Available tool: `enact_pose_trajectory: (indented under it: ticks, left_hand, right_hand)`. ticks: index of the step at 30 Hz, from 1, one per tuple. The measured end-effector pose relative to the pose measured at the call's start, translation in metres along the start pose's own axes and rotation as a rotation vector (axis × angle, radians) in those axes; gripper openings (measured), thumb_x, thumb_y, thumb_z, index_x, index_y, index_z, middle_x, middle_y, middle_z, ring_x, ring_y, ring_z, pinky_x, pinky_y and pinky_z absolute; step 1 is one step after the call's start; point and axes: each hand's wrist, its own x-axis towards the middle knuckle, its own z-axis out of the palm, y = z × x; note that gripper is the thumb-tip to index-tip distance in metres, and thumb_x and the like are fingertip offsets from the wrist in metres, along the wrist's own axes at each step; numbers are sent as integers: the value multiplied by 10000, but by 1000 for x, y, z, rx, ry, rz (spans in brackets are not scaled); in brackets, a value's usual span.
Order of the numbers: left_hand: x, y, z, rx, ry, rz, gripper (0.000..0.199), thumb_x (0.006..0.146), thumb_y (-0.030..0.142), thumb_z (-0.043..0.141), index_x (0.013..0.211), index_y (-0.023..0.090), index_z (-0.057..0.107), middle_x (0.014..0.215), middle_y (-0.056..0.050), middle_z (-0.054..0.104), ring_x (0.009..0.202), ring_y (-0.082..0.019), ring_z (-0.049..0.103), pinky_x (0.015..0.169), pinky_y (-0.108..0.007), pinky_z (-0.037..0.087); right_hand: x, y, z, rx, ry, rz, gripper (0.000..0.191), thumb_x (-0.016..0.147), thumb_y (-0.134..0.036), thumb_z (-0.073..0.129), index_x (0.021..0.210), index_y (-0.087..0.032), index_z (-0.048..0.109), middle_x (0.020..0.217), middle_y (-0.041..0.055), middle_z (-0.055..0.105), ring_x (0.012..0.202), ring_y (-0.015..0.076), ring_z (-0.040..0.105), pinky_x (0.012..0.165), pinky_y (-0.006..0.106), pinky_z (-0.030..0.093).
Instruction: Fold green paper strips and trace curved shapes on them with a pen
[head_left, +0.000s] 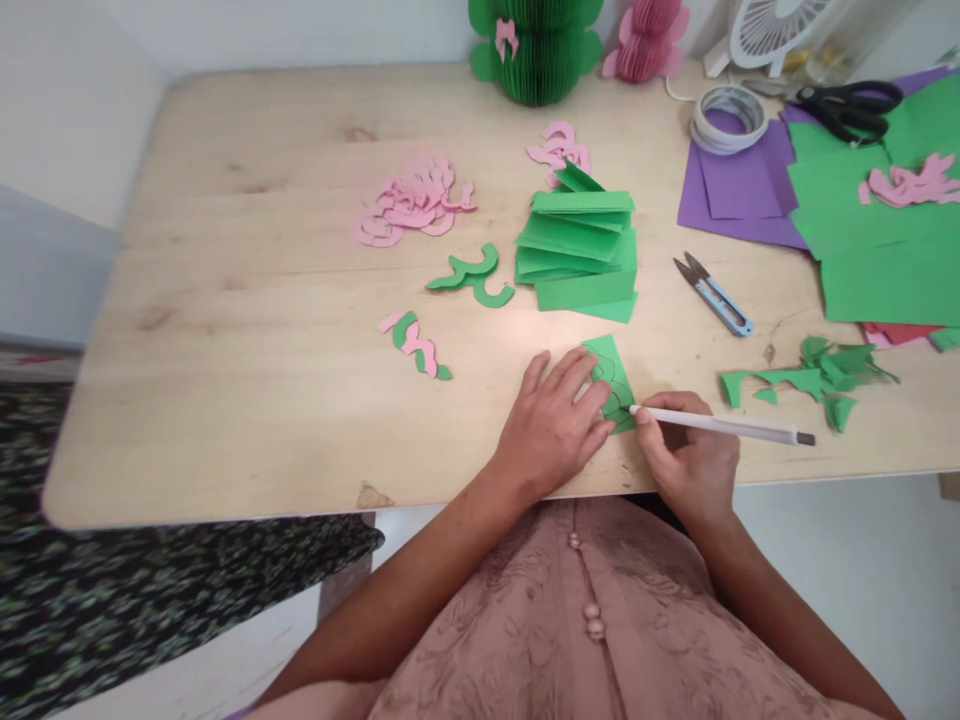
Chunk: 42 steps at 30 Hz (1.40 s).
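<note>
Near the table's front edge lies a small green paper piece point(613, 375) with dark curved lines drawn on it. My left hand point(551, 420) rests on its left part, fingers stretched out and covering some of the drawing. My right hand point(694, 455) grips a white pen point(720, 422), whose tip meets the paper's lower right area. Just behind the paper stands a stack of folded green paper strips point(577, 255). Left of it are green wavy cutouts point(469, 272) and a pink-and-green cutout group point(416, 345).
Pink cutouts point(416, 205) are heaped farther back. At right lie thread snips point(712, 293), green scraps point(817, 378), green sheets point(877, 250), purple paper point(739, 185), a tape roll point(727, 120) and black-handled scissors point(847, 105). A green honeycomb paper figure point(536, 60) and a small fan point(776, 35) stand behind.
</note>
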Motion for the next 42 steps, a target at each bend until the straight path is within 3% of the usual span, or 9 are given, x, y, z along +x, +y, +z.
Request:
enact_pose_trajectory:
  ticks: [17,42]
  left_hand:
    - [0,0,1,-7,-7,-5,255,935,346,504,1095,168,591,1348,-149,547,1333,-278,442,1135,-513,280]
    - [0,0,0,2,-17,-5,247,923,341,528,1087,167,589,1359,-149,540,1341,-282,434,1137,-514,281]
  right_hand:
    - [-1,0,1,5,7,34,118,832,-318,592,780,-216,621,731,16,676,649,178,622,604,315,471]
    - [-1,-2,0,-22,-38,-55,108,839,-294,575,765,-220,603,728,22,660,702,187,601,709,349,479]
